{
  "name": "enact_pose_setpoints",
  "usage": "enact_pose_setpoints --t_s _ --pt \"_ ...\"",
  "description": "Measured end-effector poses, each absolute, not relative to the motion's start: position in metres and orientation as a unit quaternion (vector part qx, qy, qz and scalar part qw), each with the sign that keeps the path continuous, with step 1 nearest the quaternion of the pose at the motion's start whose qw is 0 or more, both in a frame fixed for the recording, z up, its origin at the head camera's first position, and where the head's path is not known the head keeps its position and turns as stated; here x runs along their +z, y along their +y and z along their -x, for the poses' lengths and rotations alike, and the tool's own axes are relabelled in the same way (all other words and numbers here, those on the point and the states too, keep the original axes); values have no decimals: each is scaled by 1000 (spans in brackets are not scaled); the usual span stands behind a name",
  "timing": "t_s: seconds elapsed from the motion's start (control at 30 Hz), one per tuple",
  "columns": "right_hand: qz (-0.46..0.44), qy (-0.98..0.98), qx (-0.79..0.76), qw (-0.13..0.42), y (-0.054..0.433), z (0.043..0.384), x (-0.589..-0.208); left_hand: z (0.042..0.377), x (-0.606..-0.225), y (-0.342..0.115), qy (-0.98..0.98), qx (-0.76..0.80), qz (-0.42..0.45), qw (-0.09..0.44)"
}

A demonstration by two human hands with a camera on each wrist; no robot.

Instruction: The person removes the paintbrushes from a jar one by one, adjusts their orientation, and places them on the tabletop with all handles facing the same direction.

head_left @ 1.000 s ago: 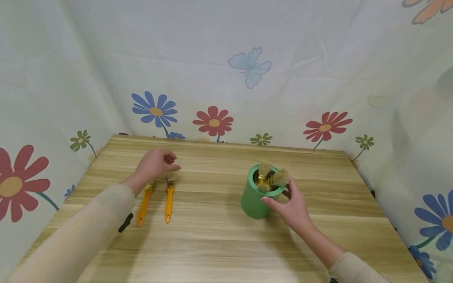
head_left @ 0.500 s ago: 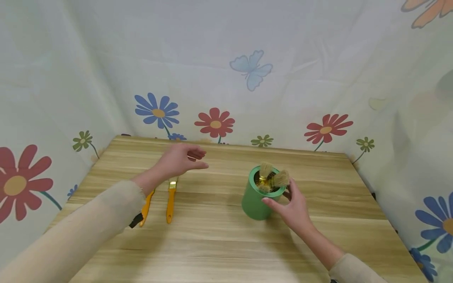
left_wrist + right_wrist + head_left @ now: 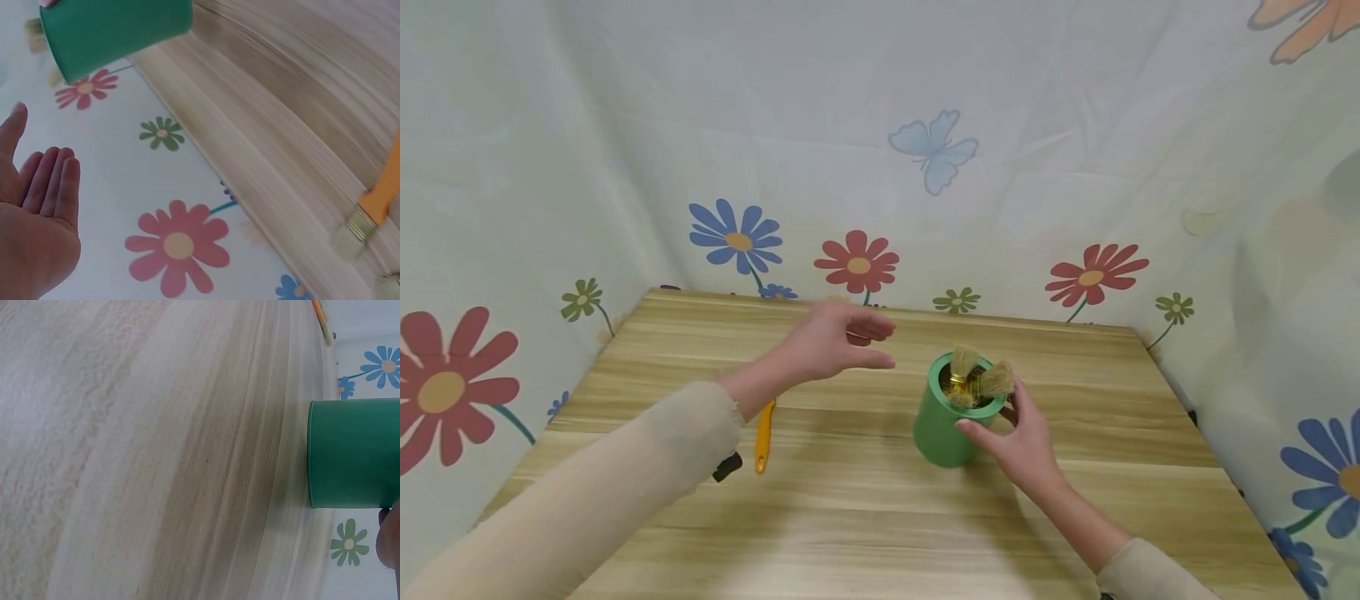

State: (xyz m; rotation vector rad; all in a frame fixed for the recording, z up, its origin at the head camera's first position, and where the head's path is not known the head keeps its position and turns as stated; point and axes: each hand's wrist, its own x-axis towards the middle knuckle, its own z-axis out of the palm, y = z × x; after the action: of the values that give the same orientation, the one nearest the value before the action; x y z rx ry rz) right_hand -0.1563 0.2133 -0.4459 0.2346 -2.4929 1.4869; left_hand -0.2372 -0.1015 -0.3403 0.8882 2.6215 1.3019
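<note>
On the right side of the table stands a green can (image 3: 942, 429) with several bristle brushes (image 3: 996, 379) in it, bristles up above the rim. My right hand (image 3: 1022, 437) grips the can near its top, thumb on the front side. In the right wrist view the green can (image 3: 353, 456) shows side-on. My left hand (image 3: 842, 346) is in the air left of the can, fingers extended and holding nothing; the left wrist view shows its bare palm (image 3: 44, 231). A paintbrush with an orange handle (image 3: 763, 437) lies on the table, partly hidden by my left arm.
Two brushes lie on the wooden table (image 3: 865, 517); the left wrist view shows one orange-handled paintbrush (image 3: 381, 197) and the bristle end of another (image 3: 389, 286). A white cloth with printed flowers (image 3: 820, 150) stands behind and beside the table.
My left hand has moved right, away from the brushes on the table and towards the can, and its fingers have spread. My right hand and the can have stayed in place.
</note>
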Motion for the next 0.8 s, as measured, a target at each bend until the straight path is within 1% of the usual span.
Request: enact_pose_setpoints --t_s 0.13,0.3,0.53,0.8 --pt "-79 -851 506 117 215 156 -446 234 -337 -85 847 432 -305 50" --pt "-79 -850 508 116 216 156 -445 232 -336 -70 845 424 -322 46" --pt "-82 -847 512 114 216 156 -444 229 -336 -57 838 410 -355 58" --pt "-88 -847 511 117 216 156 -444 235 -339 -45 851 384 -355 39"
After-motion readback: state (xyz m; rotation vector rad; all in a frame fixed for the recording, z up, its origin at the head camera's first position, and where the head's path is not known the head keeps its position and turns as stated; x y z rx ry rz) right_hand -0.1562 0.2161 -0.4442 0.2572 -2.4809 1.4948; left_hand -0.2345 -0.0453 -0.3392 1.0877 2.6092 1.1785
